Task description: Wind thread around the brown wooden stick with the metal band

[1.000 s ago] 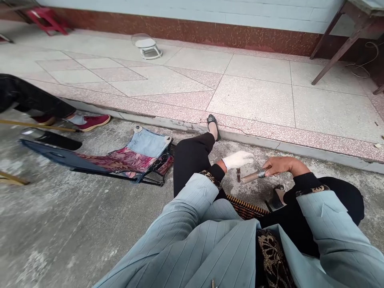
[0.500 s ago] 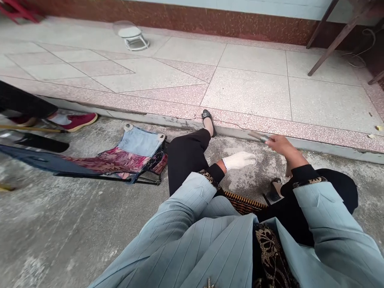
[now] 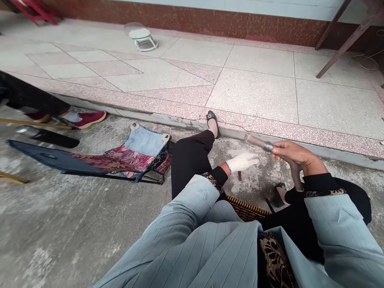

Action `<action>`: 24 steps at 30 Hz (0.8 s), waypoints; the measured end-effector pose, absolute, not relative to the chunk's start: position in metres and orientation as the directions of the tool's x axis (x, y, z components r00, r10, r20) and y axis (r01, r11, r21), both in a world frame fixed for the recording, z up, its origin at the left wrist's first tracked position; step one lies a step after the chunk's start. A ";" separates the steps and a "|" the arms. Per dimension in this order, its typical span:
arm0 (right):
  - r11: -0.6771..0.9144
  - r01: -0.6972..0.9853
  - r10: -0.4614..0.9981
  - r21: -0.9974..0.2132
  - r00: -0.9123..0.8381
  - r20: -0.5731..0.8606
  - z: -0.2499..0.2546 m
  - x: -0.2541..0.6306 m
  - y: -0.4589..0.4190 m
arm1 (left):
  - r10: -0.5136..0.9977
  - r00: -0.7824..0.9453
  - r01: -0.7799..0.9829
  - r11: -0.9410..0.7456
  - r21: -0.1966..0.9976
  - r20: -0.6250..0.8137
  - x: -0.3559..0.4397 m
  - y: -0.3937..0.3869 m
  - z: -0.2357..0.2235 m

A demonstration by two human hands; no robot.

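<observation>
My right hand [image 3: 288, 154], bare, grips a tool with a wooden handle [image 3: 253, 141] and a coil of grey wire [image 3: 268, 147] wound round it near the fingers. The wooden end points left. A curved, grey-brown strip [image 3: 296, 176] shows below my right wrist; whether it belongs to the same tool is hidden by the hand. My left hand [image 3: 242, 161], in a white knitted glove, is held lower and to the left, its fingers closed together. A small brown piece [image 3: 239, 175] pokes out beneath the glove. The rest of it is hidden.
A low folding chair [image 3: 120, 160] with patterned cloth stands left of my leg. Beyond it are another person's red shoe [image 3: 91, 119] and a dark bottle-like object [image 3: 49, 136]. A raised tiled step [image 3: 252, 92] runs ahead, bearing a small white stool [image 3: 144, 40] and a wooden-legged stand [image 3: 345, 50].
My right hand has turned, bringing the wire-bound handle more into view. The brown piece now shows under my left glove. The whole view has shifted slightly left.
</observation>
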State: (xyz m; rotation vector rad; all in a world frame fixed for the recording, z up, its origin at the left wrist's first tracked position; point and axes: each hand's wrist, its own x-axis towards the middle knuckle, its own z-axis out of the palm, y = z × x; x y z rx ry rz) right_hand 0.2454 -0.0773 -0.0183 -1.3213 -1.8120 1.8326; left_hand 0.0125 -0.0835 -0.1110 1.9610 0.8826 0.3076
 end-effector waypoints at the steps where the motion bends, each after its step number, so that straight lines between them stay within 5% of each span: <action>1: -0.219 0.417 0.748 -0.882 -0.509 -0.426 -0.020 0.247 -0.075 | 0.670 0.731 0.439 -0.315 0.842 -0.130 0.013 -0.085 -0.111; 8: -0.147 0.655 0.803 -0.742 -0.359 -0.476 -0.042 0.246 -0.065 | 0.575 0.807 0.359 -0.300 0.884 -0.133 0.015 -0.087 -0.116; 12: 0.023 0.916 0.868 -0.400 -0.216 -0.446 -0.051 0.230 -0.067 | 0.523 0.820 0.379 -0.196 0.904 -0.231 0.016 -0.092 -0.119; 16: 0.165 0.976 0.816 -0.144 -0.218 -0.536 -0.060 0.213 -0.079 | 0.556 0.814 0.392 -0.306 0.868 -0.171 0.012 -0.091 -0.116; 18: 0.244 0.944 0.696 -0.221 -0.329 -0.638 -0.062 0.209 -0.085 | 0.572 0.805 0.385 -0.301 0.872 -0.158 0.009 -0.088 -0.113; 20: 0.267 0.865 0.502 -0.424 -0.500 -0.705 -0.060 0.212 -0.089 | 0.587 0.795 0.380 -0.283 0.881 -0.154 0.005 -0.083 -0.112; 22: 0.190 0.740 0.353 -0.646 -0.665 -0.658 -0.055 0.218 -0.089 | 0.594 0.792 0.382 -0.301 0.874 -0.141 0.003 -0.080 -0.114; 24: 0.066 0.612 0.387 -0.788 -0.744 -0.545 -0.050 0.227 -0.086 | 0.656 0.743 0.396 -0.269 0.878 -0.133 0.003 -0.078 -0.118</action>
